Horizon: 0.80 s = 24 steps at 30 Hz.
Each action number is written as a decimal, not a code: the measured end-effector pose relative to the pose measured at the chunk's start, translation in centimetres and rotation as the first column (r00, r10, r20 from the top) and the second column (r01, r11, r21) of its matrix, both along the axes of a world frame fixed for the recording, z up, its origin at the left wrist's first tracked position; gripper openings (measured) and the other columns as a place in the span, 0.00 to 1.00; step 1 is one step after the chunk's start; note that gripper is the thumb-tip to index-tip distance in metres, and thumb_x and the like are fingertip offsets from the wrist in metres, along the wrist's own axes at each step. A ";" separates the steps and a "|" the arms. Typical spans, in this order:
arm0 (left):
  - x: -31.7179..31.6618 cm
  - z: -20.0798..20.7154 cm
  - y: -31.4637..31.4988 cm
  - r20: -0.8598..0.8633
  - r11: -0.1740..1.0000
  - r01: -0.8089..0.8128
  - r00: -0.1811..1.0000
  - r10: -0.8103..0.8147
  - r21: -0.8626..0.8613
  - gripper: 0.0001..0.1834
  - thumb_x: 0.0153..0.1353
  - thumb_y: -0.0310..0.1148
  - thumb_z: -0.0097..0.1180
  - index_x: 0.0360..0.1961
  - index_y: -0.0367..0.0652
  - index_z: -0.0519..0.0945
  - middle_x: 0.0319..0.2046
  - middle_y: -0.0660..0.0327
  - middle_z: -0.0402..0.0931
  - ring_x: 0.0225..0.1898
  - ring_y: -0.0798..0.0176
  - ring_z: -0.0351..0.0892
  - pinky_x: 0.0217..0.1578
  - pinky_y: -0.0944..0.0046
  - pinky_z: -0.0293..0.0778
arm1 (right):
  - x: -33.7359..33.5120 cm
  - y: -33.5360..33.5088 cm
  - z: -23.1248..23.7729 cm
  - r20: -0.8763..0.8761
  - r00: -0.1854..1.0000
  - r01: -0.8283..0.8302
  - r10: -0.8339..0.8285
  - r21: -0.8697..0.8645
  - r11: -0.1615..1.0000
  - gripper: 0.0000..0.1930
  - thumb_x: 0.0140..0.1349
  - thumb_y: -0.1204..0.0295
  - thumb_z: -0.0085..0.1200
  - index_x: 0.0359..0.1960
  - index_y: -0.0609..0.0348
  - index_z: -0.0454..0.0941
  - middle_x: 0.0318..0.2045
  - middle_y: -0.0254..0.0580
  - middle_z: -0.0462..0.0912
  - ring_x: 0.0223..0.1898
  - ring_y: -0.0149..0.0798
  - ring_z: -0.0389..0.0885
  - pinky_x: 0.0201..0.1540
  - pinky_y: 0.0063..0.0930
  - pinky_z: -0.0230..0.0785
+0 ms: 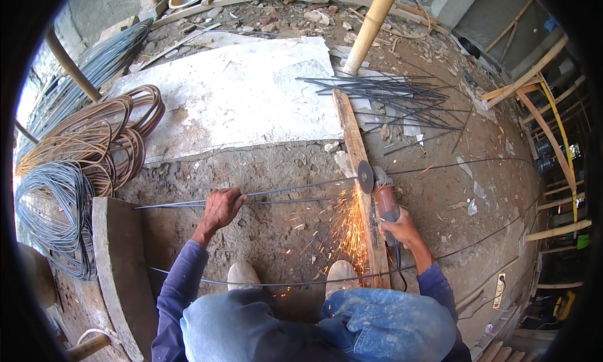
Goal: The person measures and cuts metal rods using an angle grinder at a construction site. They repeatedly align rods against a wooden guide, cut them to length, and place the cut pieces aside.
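An angle grinder [387, 202] with a red-brown body is gripped in my right hand [402, 229]. Its dark cutting disc [365, 176] meets the steel rods at a wooden plank [355, 139], and orange sparks [353, 227] spray down toward my shoes. My left hand [223, 206] is closed around the thin steel rods [289, 189], left of the disc. These rods run from a concrete block [113, 268] on the left across the plank. Another long rod [264, 284] crosses low, in front of my knees.
Coiled rods [53, 211] and brown coils [119, 133] lie at the left. Cut rods [402, 98] are piled beyond the plank, beside a bamboo post [372, 29]. A white sheet [239, 92] covers ground ahead. A power strip [499, 291] lies at right; the grinder's cord [399, 264] hangs down.
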State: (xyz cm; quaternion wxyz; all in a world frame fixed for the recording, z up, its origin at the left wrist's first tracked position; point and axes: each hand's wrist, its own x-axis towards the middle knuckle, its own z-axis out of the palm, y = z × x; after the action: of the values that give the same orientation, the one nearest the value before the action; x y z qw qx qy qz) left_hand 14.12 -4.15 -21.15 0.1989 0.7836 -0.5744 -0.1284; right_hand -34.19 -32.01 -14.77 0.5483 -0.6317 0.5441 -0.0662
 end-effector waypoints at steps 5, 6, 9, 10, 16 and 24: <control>-0.1 0.1 -0.1 0.017 1.000 0.002 1.000 -0.002 0.007 0.18 0.76 0.46 0.58 0.36 0.43 0.81 0.32 0.50 0.82 0.40 0.40 0.84 0.46 0.40 0.74 | 0.4 0.3 0.8 0.024 1.000 0.020 -0.020 0.027 0.999 0.25 0.49 0.76 0.69 0.52 0.63 0.78 0.32 0.39 0.85 0.27 0.33 0.83 0.32 0.34 0.79; -0.2 0.1 -0.1 0.023 1.000 0.003 1.000 -0.003 0.018 0.17 0.76 0.46 0.58 0.36 0.42 0.80 0.32 0.51 0.82 0.40 0.40 0.84 0.46 0.40 0.74 | 0.5 0.3 0.8 0.035 0.999 0.029 -0.030 0.028 0.999 0.25 0.50 0.76 0.69 0.52 0.63 0.78 0.31 0.38 0.84 0.27 0.32 0.83 0.31 0.34 0.79; -0.5 0.1 -0.2 0.029 1.000 -0.002 1.000 0.002 0.019 0.15 0.75 0.44 0.58 0.38 0.43 0.81 0.34 0.52 0.83 0.41 0.42 0.85 0.47 0.41 0.73 | 0.9 0.1 0.7 0.079 0.997 0.023 -0.026 0.037 0.999 0.24 0.50 0.77 0.68 0.52 0.63 0.77 0.30 0.37 0.84 0.26 0.32 0.83 0.30 0.33 0.78; -0.7 0.0 -0.3 0.031 1.000 -0.008 0.999 0.008 0.016 0.14 0.75 0.42 0.58 0.38 0.43 0.82 0.34 0.52 0.83 0.42 0.42 0.85 0.47 0.42 0.73 | 0.9 0.1 0.6 0.071 0.997 0.014 -0.015 0.024 1.000 0.24 0.51 0.77 0.68 0.52 0.63 0.77 0.30 0.37 0.84 0.26 0.32 0.83 0.30 0.33 0.78; -1.8 -0.6 -1.2 -0.011 1.000 -0.023 1.000 0.023 -0.011 0.10 0.72 0.38 0.57 0.43 0.43 0.84 0.38 0.52 0.84 0.45 0.44 0.86 0.49 0.43 0.74 | 0.4 0.6 0.9 0.058 0.998 0.014 -0.017 0.049 0.999 0.25 0.52 0.75 0.68 0.54 0.62 0.77 0.30 0.36 0.84 0.27 0.32 0.83 0.31 0.35 0.78; -3.0 -0.2 -2.7 -0.081 0.998 -0.012 0.997 0.007 -0.061 0.14 0.73 0.43 0.59 0.42 0.42 0.85 0.38 0.51 0.85 0.43 0.41 0.86 0.47 0.43 0.78 | 0.8 0.0 0.4 0.037 0.999 0.018 -0.019 0.034 0.999 0.24 0.51 0.75 0.68 0.53 0.61 0.78 0.29 0.36 0.84 0.26 0.33 0.83 0.31 0.35 0.78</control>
State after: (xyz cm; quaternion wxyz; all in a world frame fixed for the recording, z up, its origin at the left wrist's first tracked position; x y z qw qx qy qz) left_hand 11.16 -6.88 -21.37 0.2467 0.7741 -0.5657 -0.1413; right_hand -33.41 -32.00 -14.41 0.5682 -0.6160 0.5405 -0.0742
